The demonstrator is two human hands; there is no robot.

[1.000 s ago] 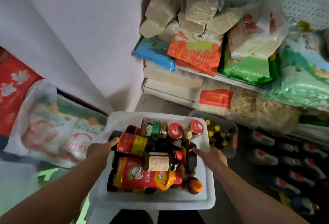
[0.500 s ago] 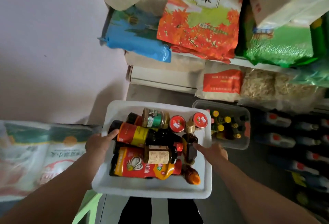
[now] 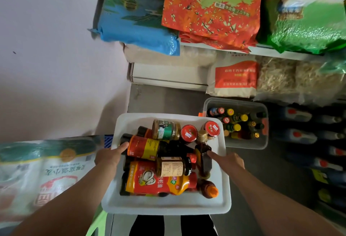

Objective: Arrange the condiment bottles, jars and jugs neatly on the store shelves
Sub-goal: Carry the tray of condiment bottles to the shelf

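A white plastic bin (image 3: 164, 204) hangs in front of me, carried by both hands. My left hand (image 3: 108, 158) grips its left rim, thumb over the edge by a dark sauce bottle with a red and yellow label (image 3: 149, 148). My right hand (image 3: 229, 161) grips the right rim, thumb inside beside a small upright brown bottle (image 3: 203, 158). Lying in the bin are an oyster sauce bottle (image 3: 157, 182), a jar with a green label (image 3: 165, 130), two red-lidded jars (image 3: 189, 133) and an orange-capped bottle (image 3: 209, 190).
A clear bin (image 3: 243, 143) of small bottles stands on the floor to the right. Shelves ahead carry rice bags, blue (image 3: 138, 26) and orange (image 3: 211, 11). Dark jugs (image 3: 299, 135) lie along the low right shelf. A big printed bag (image 3: 46, 172) lies at left beside the wall.
The view has moved closer to the shelves and tilted down. The bin sits in the same two-handed grip; the floor bin of bottles has come nearer.
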